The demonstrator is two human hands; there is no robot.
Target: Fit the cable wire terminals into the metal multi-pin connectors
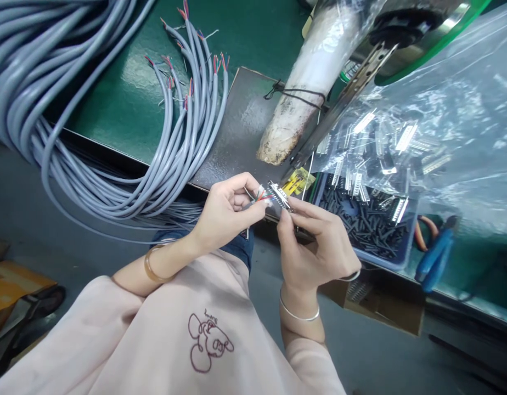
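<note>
My left hand [232,211] pinches the stripped end of a cable, whose thin red, green and dark wires [262,194] fan out past the fingertips. Between thumb and fingers, my right hand [313,236] grips a metal multi-pin connector [279,195]. The wires reach the connector's row of pins; whether any is joined to it I cannot make out. Just beyond the connector is the tip of a soldering iron [297,159], by a yellow label [298,181].
A bundle of grey cables [113,186] with stripped ends lies at left. A whitish wrapped cylinder [298,99] hangs over a dark plate [237,126]. At right are a blue bin [405,258] of small black sleeves, a clear bag [455,104] of connectors, and blue-handled pliers [437,258].
</note>
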